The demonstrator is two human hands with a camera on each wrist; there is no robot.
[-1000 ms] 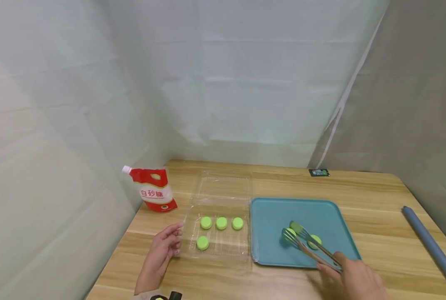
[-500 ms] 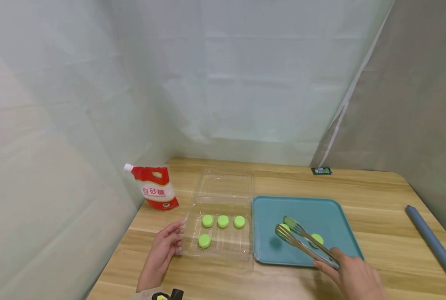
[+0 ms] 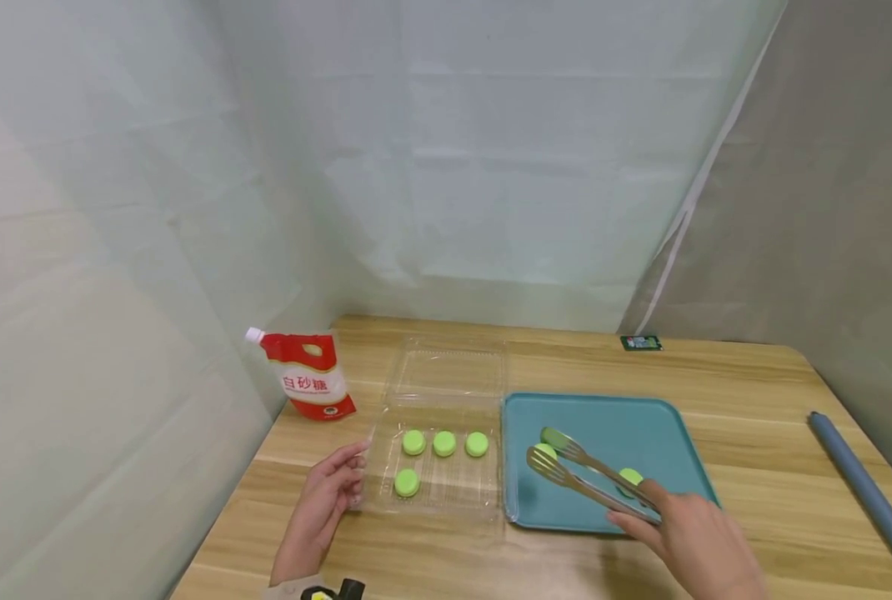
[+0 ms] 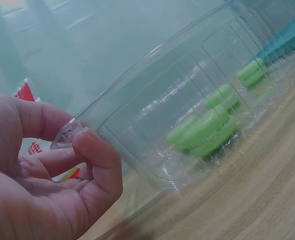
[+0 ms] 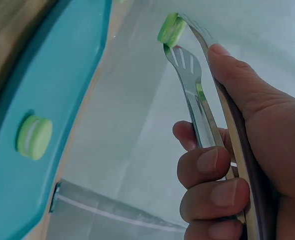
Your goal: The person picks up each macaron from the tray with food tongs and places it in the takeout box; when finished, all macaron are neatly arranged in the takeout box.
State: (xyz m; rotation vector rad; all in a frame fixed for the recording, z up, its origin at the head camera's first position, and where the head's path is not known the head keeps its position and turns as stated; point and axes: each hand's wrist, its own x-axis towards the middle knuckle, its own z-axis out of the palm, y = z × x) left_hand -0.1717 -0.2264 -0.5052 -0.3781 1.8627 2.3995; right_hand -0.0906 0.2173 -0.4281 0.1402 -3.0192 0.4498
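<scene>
Right hand (image 3: 697, 533): its fingers are curling round a pair of slotted metal tongs (image 3: 594, 492), which are pointing toward 10 o'clock in the head view.
Round lime-green macaron in the tongs (image 5: 171, 30): it is hanging between the tips, over the 9 o'clock part of the shallow teal rectangular tray (image 3: 596, 421).
Second lime-green macaron (image 5: 35, 137): it is resting on the tray, off centre toward 4 o'clock.
Left hand (image 3: 326, 500): thumb and forefinger are pinching the edge of the clear hinged plastic box (image 3: 457, 492) at its 9 o'clock side.
Box contents: four lime-green macarons (image 3: 444, 443) are sitting inside, three in the far row, one toward 7 o'clock.
Slip risk: only the narrow tips are gripping, so a loosening squeeze could be dropping the macaron.
Crush risk: overly hard squeezing could be cracking its shells.
Box risk: an uneven pull on that light edge could be tilting the box and sliding its macarons.
</scene>
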